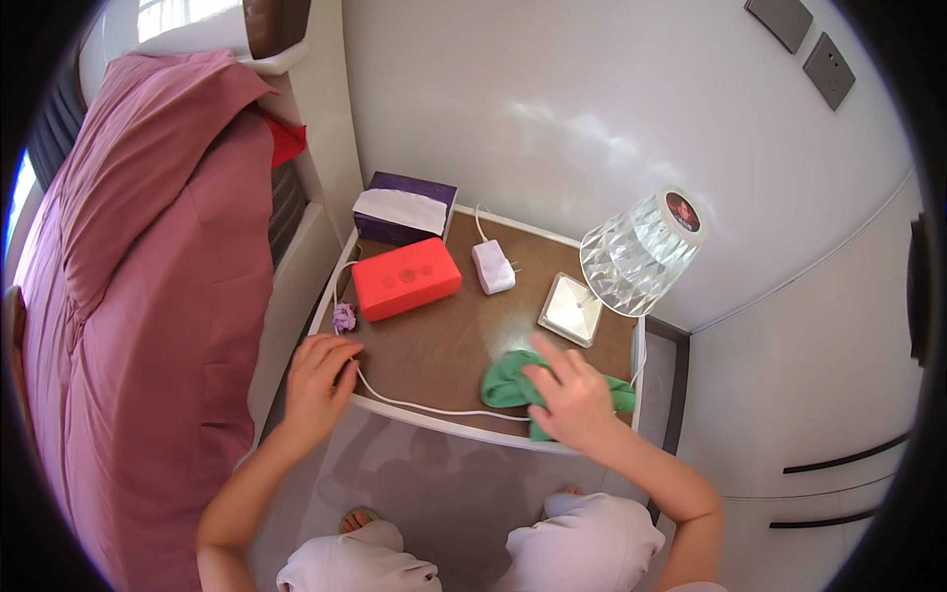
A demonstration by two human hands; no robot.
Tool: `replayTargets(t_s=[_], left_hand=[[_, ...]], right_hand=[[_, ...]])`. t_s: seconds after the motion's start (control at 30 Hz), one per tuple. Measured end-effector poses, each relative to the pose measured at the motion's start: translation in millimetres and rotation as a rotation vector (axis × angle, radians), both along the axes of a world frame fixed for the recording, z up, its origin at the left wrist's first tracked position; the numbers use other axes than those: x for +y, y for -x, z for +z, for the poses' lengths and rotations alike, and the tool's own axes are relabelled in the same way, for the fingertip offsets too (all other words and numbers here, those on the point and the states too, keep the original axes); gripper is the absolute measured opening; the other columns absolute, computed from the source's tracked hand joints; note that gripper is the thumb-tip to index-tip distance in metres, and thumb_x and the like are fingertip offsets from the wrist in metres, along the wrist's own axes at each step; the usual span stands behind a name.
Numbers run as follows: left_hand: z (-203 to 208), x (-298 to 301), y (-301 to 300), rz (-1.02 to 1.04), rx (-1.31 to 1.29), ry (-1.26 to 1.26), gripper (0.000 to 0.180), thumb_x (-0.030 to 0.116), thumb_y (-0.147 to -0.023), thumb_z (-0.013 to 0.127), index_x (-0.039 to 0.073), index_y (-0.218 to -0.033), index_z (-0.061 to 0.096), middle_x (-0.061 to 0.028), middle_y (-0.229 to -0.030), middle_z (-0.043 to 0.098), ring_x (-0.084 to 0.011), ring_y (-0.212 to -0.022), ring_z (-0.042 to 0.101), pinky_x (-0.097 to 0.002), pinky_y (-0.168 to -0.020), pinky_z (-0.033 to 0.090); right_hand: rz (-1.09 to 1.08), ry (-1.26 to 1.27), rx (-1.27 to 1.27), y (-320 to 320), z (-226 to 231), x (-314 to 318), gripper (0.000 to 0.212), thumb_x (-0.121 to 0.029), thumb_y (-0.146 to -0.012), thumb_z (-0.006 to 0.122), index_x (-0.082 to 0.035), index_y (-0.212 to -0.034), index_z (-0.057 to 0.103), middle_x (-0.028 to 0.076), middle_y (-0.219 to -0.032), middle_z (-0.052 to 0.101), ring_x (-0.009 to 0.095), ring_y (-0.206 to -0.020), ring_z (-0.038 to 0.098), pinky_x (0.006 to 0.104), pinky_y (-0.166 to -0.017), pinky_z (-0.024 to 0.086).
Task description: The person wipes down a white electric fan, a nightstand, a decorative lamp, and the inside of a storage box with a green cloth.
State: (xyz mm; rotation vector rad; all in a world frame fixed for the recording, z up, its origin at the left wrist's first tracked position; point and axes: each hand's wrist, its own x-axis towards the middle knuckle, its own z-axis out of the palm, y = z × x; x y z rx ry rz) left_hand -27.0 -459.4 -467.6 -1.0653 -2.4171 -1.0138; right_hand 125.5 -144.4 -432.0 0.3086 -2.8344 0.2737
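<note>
1. While the right hand [574, 403] covers part of the green cloth [508, 379], front-right of the red box [406, 281], blur keeps me from telling whether its fingers clamp it.
2. Front-left of that box, the left hand [321, 383] curves beside a white cable [434, 407]; whether it pinches that, I cannot tell.
3. The red box looks closed, contents hidden.
4. Just behind it, a purple tissue box [416, 187] shows white tissue [400, 210] across its top.
5. Right of the red box sits a white adapter [493, 268]; farther right, a lamp [633, 259].
</note>
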Motion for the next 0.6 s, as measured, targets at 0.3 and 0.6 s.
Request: replayTargets(t_s=[0.3,0.6], left_hand=[[1.0,-4.7,26.8,0.097,-0.066,-0.083,0.022,-0.001,-0.086,0.061,-0.001,-0.107,0.065,-0.0127,-0.111,0.062,-0.0317,-0.107,0.057,-0.0396,-0.092,0.045],[3.7,-14.0,37.7,0.156,-0.118,-0.026,0.048,0.009,-0.085,0.067,0.001,-0.131,0.054,-0.0169,-0.134,0.053,-0.0356,-0.123,0.05,-0.0421,-0.104,0.04]], right_hand=[[-0.212,-0.112,-0.095,-4.7,-2.2,22.4,0.037,-0.011,-0.062,0.073,-0.003,-0.093,0.055,0.024,-0.145,0.047,0.032,-0.095,0.057,0.0385,-0.076,0.053],[-0.277,-0.141,-0.224,-0.9,1.9,19.3,0.042,-0.013,-0.065,0.073,0.002,-0.101,0.055,0.024,-0.147,0.043,0.035,-0.1,0.056,0.0432,-0.083,0.052]])
